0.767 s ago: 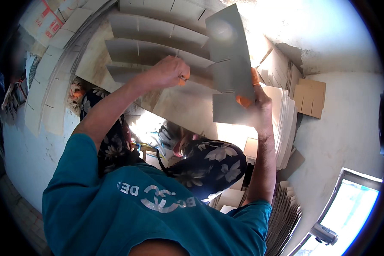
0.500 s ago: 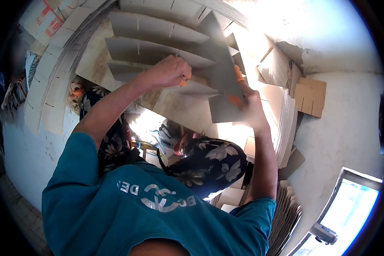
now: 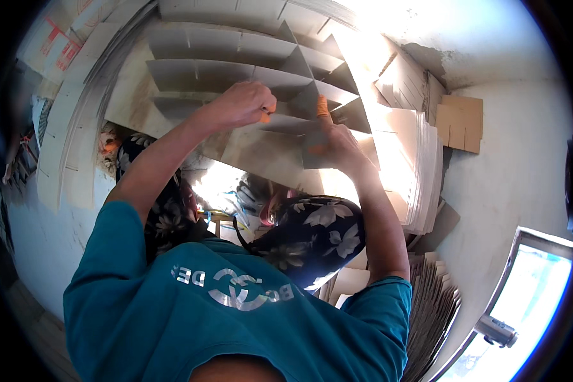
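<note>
Several long grey cardboard strips (image 3: pixel 194 76) stand on edge in rows on a pale board (image 3: pixel 128 99). Crossing them at the right is a grey cardboard divider (image 3: pixel 309 104), slotted in among the rows. My right hand (image 3: pixel 340 146) grips its near end, the orange-covered index finger stretched along it and the thumb on the near side. Over the nearest long strips, my left hand (image 3: pixel 245 105) is closed with fingers curled and orange covers on the tips. What sits between those fingers is hidden. Another crosswise divider (image 3: pixel 356 114) stands just right of my right hand.
Stacked pale cardboard sheets (image 3: pixel 420 172) stand at the right, beside a brown slotted piece (image 3: pixel 459 124) against the wall. More slotted sheets (image 3: pixel 63 143) lean at the left. A bundle of dark-edged strips (image 3: pixel 430 312) stands at the lower right. My knees are under the board's near edge.
The crosswise divider, earlier raised and tilted above the rows, is now down among them. My right hand moved left and lower with it. My left hand stayed closed over the near strips.
</note>
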Demonstrator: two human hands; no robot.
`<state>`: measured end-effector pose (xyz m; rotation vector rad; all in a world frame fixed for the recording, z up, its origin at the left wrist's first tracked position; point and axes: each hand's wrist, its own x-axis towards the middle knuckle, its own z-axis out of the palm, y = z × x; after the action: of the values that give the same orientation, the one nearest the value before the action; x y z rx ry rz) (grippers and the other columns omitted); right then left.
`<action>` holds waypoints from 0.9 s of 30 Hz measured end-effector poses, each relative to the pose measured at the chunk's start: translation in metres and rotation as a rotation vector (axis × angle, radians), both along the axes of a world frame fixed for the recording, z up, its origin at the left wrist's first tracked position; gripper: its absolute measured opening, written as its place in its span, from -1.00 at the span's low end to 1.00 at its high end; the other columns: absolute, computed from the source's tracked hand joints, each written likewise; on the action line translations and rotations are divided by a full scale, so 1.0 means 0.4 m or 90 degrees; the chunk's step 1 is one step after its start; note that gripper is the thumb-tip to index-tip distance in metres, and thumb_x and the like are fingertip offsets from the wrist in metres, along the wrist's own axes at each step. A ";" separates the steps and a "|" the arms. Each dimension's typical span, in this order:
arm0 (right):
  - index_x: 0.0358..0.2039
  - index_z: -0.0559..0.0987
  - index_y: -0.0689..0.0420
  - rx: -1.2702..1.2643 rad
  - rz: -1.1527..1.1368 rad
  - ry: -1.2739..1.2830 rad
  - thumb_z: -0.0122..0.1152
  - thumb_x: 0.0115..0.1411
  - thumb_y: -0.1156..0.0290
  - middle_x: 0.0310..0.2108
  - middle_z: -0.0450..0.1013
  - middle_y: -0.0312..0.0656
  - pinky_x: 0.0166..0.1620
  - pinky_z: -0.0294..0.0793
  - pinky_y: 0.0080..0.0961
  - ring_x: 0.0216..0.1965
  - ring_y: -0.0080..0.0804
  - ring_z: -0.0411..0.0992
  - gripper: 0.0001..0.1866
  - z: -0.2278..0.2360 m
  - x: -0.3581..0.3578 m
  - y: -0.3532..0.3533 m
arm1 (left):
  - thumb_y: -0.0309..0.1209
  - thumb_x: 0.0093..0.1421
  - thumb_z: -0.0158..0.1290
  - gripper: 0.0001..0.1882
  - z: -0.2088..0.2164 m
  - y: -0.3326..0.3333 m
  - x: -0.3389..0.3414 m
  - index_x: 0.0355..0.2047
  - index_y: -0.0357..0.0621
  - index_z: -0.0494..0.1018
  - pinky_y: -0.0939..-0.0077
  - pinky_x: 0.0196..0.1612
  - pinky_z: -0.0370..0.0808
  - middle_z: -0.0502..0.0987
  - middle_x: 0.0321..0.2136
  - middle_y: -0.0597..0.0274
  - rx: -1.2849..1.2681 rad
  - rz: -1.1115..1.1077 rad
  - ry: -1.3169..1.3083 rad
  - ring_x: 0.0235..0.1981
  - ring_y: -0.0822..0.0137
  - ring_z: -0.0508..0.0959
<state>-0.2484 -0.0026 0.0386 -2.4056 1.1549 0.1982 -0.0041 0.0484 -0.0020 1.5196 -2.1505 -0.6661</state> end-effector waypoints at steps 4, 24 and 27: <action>0.15 0.31 0.21 0.054 -0.132 -0.216 0.24 0.06 0.54 -0.44 0.52 0.01 -0.33 0.45 -0.55 -0.47 -0.42 0.47 -0.39 0.075 -0.080 0.007 | -0.41 -0.13 0.21 -0.69 0.031 0.033 0.009 -0.29 -0.09 0.51 0.25 -0.16 0.42 0.55 -0.30 0.16 -0.006 0.047 -0.004 -0.20 0.08 0.49; -0.20 0.44 0.25 -0.526 -0.570 -0.001 0.35 -0.04 0.27 -0.24 0.46 0.06 -0.22 0.45 -0.30 -0.30 0.00 0.47 -0.54 -0.119 -0.655 0.073 | -0.34 -0.08 0.26 -0.42 0.049 0.166 0.131 0.01 -0.10 0.42 0.24 -0.04 0.38 0.54 -0.23 0.02 -0.052 0.199 -0.046 -0.16 -0.01 0.48; -0.41 0.47 0.23 -0.450 -0.580 -0.008 0.28 0.05 0.28 -0.44 0.48 0.08 -0.29 0.43 -0.25 -0.39 0.01 0.46 -0.72 -0.058 -0.614 0.066 | -0.34 -0.07 0.24 -0.46 0.042 0.170 0.140 -0.01 -0.13 0.44 0.24 -0.07 0.39 0.55 -0.25 0.01 -0.068 0.199 -0.008 -0.19 0.01 0.50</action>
<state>-0.4938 0.0239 0.0154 -2.0657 2.4646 -0.6047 0.0520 0.1166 0.0147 1.7526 -1.8660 -0.4277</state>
